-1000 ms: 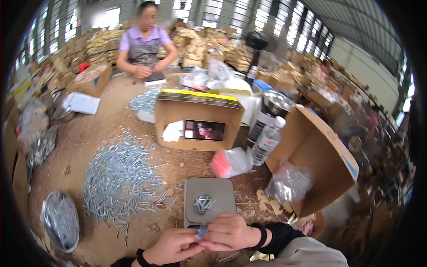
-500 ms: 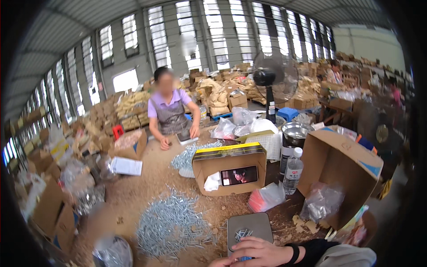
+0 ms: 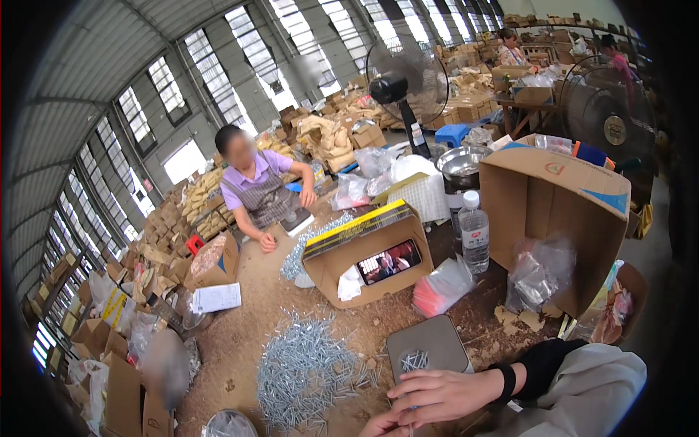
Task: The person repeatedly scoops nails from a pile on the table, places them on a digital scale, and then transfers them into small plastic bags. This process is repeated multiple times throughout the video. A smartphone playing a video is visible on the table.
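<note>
We've got tall windows (image 3: 251,44) blazing white along the grey wall (image 3: 156,154), a ribbed roof (image 3: 65,58) sloping overhead, and a wooden table (image 3: 520,105) at back right!

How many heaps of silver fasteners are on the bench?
3: a large heap left of the grey scale, a small heap on it, and a far heap partly hidden behind the yellow-edged box; others may be hidden.

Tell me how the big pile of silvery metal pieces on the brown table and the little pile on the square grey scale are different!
The big pile spreads over the brown table; the little pile sits on the grey scale. The big pile has far more pieces than the little pile. The little pile is nearer the right hand than the big pile. Both are silvery metal.
</note>
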